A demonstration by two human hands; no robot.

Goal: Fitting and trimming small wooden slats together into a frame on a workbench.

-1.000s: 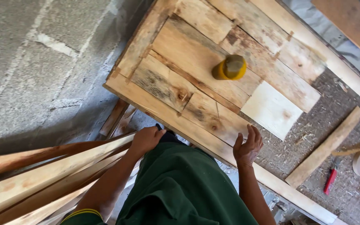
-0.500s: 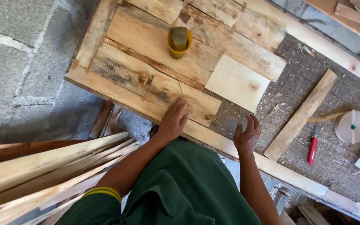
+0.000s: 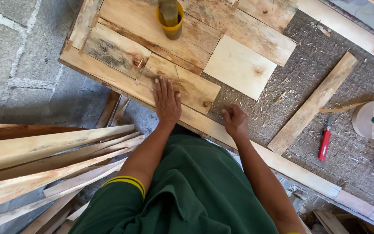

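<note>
The left hand lay flat, palm down, on a small weathered board near the centre of the frame, its fingers stretched out straight and spread a little, gripping nothing. That board sat among other fitted wooden pieces on the desk, touching the long edge plank that ran diagonally from the upper left toward the lower right. The right hand rested just to the right of it, at the board's lower right corner, over the edge plank; its fingers were curled loosely inward, and whether they pinched anything could not be told.

A paler, cleaner square panel lay just to the upper right of the small board, touching its neighbours. A yellow cup with a brush-like handle standing in it stood on the planks at the top centre. On the coarse, fibrous surface at the right lay a loose wooden slat, set at a slant, and beyond it a red-handled tool and a round wooden disc with a green dot. A stack of long pale timber strips filled the lower left, over a grey concrete floor. The person's green shirt with a yellow-striped cuff took up the bottom centre.
</note>
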